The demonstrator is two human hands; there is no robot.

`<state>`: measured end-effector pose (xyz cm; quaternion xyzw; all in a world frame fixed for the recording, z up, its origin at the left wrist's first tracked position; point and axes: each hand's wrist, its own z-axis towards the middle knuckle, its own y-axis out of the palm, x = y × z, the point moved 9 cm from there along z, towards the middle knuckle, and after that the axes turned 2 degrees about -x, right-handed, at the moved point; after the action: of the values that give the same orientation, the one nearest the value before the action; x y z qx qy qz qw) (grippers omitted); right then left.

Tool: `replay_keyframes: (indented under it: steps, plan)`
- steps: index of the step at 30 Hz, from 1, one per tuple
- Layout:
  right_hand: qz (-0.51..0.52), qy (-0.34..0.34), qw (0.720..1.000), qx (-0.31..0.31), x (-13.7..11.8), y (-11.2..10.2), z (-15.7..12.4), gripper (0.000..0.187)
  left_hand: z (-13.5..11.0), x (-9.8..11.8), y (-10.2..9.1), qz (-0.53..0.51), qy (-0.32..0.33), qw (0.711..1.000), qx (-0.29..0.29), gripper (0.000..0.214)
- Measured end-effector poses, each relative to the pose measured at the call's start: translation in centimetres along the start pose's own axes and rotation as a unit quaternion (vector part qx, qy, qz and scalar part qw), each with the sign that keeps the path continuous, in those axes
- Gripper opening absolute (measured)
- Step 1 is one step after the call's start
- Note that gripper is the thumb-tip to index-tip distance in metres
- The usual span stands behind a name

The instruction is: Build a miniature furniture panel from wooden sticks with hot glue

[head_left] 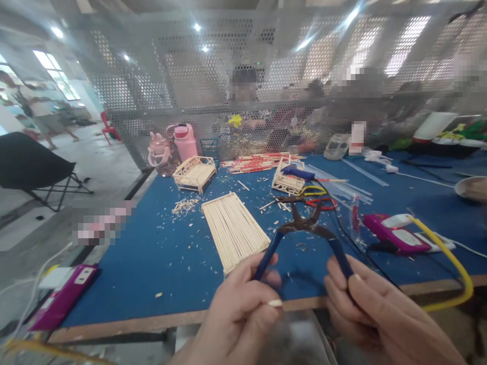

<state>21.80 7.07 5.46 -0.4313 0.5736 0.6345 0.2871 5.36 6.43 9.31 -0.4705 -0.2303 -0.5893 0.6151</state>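
A pair of pliers [303, 226] with dark jaws and blue handles is held up over the near edge of the blue table [152, 263], jaws pointing away from me. My left hand [239, 309] grips the left handle and my right hand [376, 314] grips the right handle, spreading the handles apart. A flat panel of glued wooden sticks [234, 229] lies just beyond my left hand. Two small stick-built frames, one at the left [195, 174] and one at the right [288, 178], stand further back.
Wood chips are scattered on the blue cloth. A pink bottle [185, 141] stands at the back left, a bundle of red-and-white sticks [258, 162] behind it. Red and yellow-handled tools [317, 197], a magenta device [393, 233] and a yellow hose [452, 263] lie right. People sit behind a perforated screen [266, 76].
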Motion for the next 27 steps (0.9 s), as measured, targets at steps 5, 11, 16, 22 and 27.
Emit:
replay_keyframes:
  steps: [5,11,16,22,27]
  plan:
    - [0.007,0.045,0.995,-0.094,3.4,1.4,-0.2,0.044,0.4,1.1,-0.2,0.017,-0.022,0.999,-0.016,0.041]
    - [-0.047,0.042,0.968,-0.244,7.6,2.9,1.7,0.061,-1.1,-0.2,2.6,-0.054,-0.093,0.985,-0.138,0.044]
    - [-0.19,-0.06,0.969,-0.146,2.9,0.3,1.4,0.039,-1.3,-2.6,-0.4,-0.087,-0.178,0.98,0.021,0.044]
    - [-0.559,-0.185,0.798,-0.131,-2.4,3.6,0.1,0.06,-1.9,-3.9,-1.9,-0.064,-0.22,0.968,0.101,0.043]
    - [-0.648,-0.229,0.716,-0.124,-1.1,5.4,0.7,0.046,-1.8,-3.2,-0.4,-0.063,-0.189,0.979,0.045,0.036]
